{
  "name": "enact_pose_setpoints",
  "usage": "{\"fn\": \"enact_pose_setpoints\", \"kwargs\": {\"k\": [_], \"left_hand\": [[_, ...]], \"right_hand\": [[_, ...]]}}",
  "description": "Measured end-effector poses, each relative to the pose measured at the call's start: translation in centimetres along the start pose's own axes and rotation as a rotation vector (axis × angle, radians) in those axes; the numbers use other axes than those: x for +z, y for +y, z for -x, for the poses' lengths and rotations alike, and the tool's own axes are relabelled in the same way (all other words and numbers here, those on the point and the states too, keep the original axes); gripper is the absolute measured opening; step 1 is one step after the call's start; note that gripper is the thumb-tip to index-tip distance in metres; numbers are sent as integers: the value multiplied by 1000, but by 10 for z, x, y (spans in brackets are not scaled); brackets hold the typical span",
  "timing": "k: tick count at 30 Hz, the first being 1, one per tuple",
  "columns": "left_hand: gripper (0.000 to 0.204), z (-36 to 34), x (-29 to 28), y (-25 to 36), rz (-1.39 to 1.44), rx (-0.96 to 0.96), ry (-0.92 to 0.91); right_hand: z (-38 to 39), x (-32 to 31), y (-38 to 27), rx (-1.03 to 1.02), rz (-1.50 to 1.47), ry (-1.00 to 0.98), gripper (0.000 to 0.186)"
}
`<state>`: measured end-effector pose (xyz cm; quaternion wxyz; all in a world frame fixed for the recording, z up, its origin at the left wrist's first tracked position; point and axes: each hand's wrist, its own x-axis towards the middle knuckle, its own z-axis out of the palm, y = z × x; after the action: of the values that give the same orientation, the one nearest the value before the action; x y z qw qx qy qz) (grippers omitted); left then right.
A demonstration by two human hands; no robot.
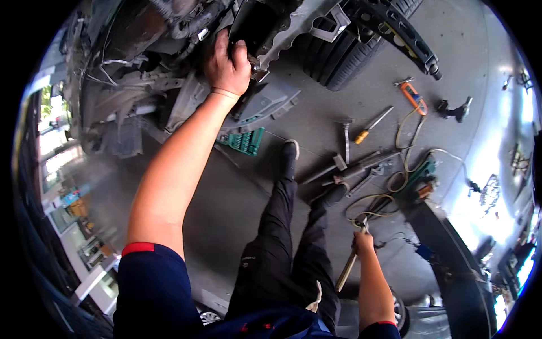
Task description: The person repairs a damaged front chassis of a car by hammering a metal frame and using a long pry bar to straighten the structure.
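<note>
At the top, my left hand (pixel 228 66) rests against the bare metal body rail (pixel 282 38) of a stripped car. Its thumb and one finger point upward, and the other fingers seem curled round the edge, partly hidden. My right hand (pixel 364 242), low on the right, is closed on a hammer (pixel 346 273) close to its head. The wooden handle slants down to the left, beside my leg. A grey plastic trim piece (pixel 265 101) lies under the rail, just right of my left wrist.
A tyre (pixel 341 59) stands beyond the rail. On the floor lie a green socket set (pixel 244 141), a yellow-handled screwdriver (pixel 374 125), an orange clamp meter (pixel 414 97), several hammers and bars (pixel 361 166), and a looped hose (pixel 400 179). A dark lift post (pixel 451 248) stands at right.
</note>
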<state>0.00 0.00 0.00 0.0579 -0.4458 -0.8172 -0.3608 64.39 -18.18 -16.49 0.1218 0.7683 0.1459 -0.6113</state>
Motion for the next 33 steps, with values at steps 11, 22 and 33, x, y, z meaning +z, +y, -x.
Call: {"fn": "enact_pose_setpoints", "kwargs": {"k": [11,22,33], "left_hand": [[48,-38,-15,24,62,9,-125],[27,-97,24,43,58,265,119],[31,-87,23,49,-11,162,86]], "right_hand": [[50,34,1,-1,-123,-412,27],[-4,108,38,135,-434,-390,23],[-93,151,35,83,-173,-327,22]]}}
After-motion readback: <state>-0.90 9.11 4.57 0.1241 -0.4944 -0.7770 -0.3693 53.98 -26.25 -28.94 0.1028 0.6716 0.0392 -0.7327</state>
